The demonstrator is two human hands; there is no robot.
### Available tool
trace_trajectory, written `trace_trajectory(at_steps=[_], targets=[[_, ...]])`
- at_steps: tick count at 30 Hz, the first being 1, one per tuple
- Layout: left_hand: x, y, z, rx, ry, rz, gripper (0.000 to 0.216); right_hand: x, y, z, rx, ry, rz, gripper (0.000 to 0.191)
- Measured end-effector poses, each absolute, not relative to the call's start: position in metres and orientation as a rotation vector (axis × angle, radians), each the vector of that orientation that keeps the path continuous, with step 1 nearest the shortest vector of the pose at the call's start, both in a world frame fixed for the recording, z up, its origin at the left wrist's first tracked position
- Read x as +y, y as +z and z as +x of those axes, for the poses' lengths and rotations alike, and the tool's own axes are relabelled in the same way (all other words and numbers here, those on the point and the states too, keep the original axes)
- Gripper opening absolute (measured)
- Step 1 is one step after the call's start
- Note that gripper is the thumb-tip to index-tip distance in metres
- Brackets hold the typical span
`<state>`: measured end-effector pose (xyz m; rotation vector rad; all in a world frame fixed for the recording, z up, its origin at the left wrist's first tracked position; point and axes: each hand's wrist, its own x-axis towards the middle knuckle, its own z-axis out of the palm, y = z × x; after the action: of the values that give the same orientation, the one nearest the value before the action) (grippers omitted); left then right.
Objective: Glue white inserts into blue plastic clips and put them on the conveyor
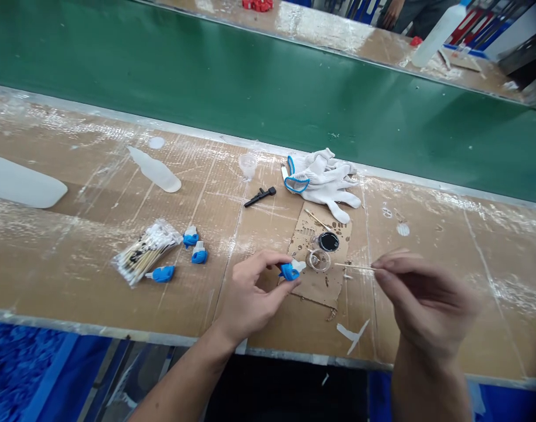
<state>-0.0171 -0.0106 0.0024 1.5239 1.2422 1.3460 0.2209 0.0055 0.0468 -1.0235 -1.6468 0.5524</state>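
Observation:
My left hand (250,293) pinches a small blue and white plastic part (290,270) between thumb and fingers, just above the bench. My right hand (421,299) holds a thin wooden swab stick (354,267) that points left toward the part. Between the hands lies a cardboard scrap (320,281) with a small pot of black paint (328,241) and a clear cap (318,259) on it. Three more blue and white parts (193,246) lie to the left, beside a bag of cotton swabs (145,251).
White work gloves (323,179) lie behind the cardboard, with a small clear cup (248,164) and a black plastic piece (259,197) to their left. A translucent bottle (156,170) lies further left. A green conveyor belt (250,82) runs behind the bench. Another person stands at the far side.

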Motion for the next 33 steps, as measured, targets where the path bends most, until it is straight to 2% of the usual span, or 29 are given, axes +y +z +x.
trace_trajectory(at_steps=[7, 11, 15, 18, 22, 26, 33], targets=[[-0.005, 0.001, -0.023, 1.001, 1.345, 1.008, 0.024, 0.009, 0.027, 0.212, -2.073, 0.54, -1.141, 0.013], [-0.004, -0.004, -0.025, 0.847, 1.302, 0.793, 0.022, -0.001, 0.03, 0.24, -1.945, 0.557, -1.249, 0.027], [-0.005, -0.003, -0.024, 0.825, 1.324, 0.627, 0.03, -0.026, 0.033, 0.316, -1.468, 0.107, -1.544, 0.014], [-0.005, -0.001, -0.024, 0.867, 1.286, 0.576, 0.036, -0.05, 0.035, 0.365, -1.479, -0.101, -1.801, 0.016], [-0.011, 0.0, -0.023, 0.868, 1.214, 0.62, 0.041, -0.067, 0.028, 0.379, -1.903, 0.086, -1.887, 0.023], [-0.019, -0.002, -0.023, 0.908, 1.207, 0.638, 0.028, -0.061, 0.018, 0.366, -2.14, 0.183, -1.805, 0.024], [-0.026, -0.006, -0.019, 0.968, 1.134, 0.769, 0.036, -0.048, 0.01, 0.368, -2.13, 0.325, -1.738, 0.021]])
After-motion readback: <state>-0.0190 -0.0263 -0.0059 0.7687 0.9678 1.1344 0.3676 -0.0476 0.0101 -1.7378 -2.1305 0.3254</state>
